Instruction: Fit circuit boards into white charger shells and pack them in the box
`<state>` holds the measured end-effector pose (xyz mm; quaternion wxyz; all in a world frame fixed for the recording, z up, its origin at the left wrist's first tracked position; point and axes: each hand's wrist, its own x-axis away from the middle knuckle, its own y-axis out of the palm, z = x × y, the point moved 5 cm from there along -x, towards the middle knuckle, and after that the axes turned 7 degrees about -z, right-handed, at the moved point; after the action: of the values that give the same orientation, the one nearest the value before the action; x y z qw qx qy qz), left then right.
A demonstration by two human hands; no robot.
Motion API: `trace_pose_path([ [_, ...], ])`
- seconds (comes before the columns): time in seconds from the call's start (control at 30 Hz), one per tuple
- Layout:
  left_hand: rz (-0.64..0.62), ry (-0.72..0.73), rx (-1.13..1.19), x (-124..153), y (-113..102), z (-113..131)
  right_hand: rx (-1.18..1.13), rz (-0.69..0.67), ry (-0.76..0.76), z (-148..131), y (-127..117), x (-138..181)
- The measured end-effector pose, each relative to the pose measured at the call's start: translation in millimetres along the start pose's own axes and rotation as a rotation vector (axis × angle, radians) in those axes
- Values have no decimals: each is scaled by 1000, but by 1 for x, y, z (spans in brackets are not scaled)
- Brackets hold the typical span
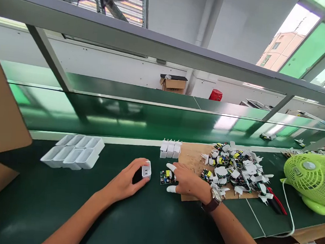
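My left hand (129, 180) is closed around a small white plastic charger housing (146, 170), with two slots showing on its face, and holds it just over the green tabletop. To the right, my right hand (190, 180) reaches over a small circuit board (166, 177) with a yellow component. Its thumb and forefinger, in white finger cots, are spread to either side of the board; whether they touch it I cannot tell. Behind the hands stands a short row of white housings (170, 150) with plug parts on top.
White housings (76, 154) stand in rows at the left, near a cardboard box (0, 115). Circuit boards with white plug parts (238, 168) are heaped on a cardboard sheet (189, 153). Red-handled pliers (277, 202) and a green fan (311, 178) lie farther right.
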<state>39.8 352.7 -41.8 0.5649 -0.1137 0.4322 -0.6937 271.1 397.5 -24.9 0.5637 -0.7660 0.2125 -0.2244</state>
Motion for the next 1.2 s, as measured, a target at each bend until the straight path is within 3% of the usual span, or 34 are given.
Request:
trace_pose_path([
  [0.2, -76, -86, 70, 0, 5, 1, -91, 49, 13, 13, -3, 7],
  [0.33, -97, -137, 115, -1, 12, -3, -205, 172, -61, 7, -10, 1],
  [0.53, -46, -248, 164, 1, 20, -15, -294, 281, -61, 0, -15, 2],
  [0.7, -21, -179, 166, 2, 20, -8, -321, 322, -98, 2, -11, 7],
  [0.9, 23, -48, 68, 0, 17, 5, -206, 724, -257, -18, -26, 22],
  [1.2, 67, 105, -43, -4, 15, 16, -165, 645, -280, -36, -22, 20],
])
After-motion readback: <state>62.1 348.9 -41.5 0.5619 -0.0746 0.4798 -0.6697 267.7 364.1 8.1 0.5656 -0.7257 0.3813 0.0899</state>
